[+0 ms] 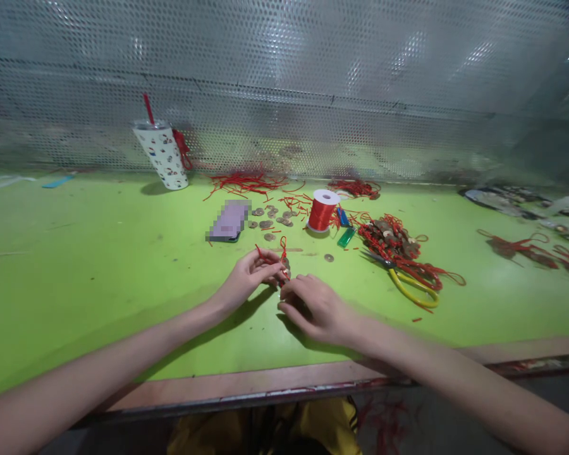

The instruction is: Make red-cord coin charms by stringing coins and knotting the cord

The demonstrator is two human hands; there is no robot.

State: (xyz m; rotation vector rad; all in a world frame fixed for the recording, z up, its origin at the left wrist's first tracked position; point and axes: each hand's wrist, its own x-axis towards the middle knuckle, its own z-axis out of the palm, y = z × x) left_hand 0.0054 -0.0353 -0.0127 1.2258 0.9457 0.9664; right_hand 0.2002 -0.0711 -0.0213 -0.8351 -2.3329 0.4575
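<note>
My left hand (260, 270) pinches a red cord (283, 248) strung with coins, and a loop of the cord stands up above the fingers. Right beside it, my right hand (315, 306) has its fingers curled together at the cord's lower end. What those fingers grip is mostly hidden behind them. Loose brass-coloured coins (266, 224) lie just beyond the hands, and a single coin (329, 258) rests to the right. A white spool of red cord (322, 212) stands upright behind them.
Yellow-handled scissors (415, 291) lie beside a pile of corded coins (391, 239) at right. Green (346, 237) and blue lighters (342, 217) sit near the spool. A phone (230, 221) and a tumbler with straw (164, 155) are at left. Perforated metal (275, 82) closes off the back.
</note>
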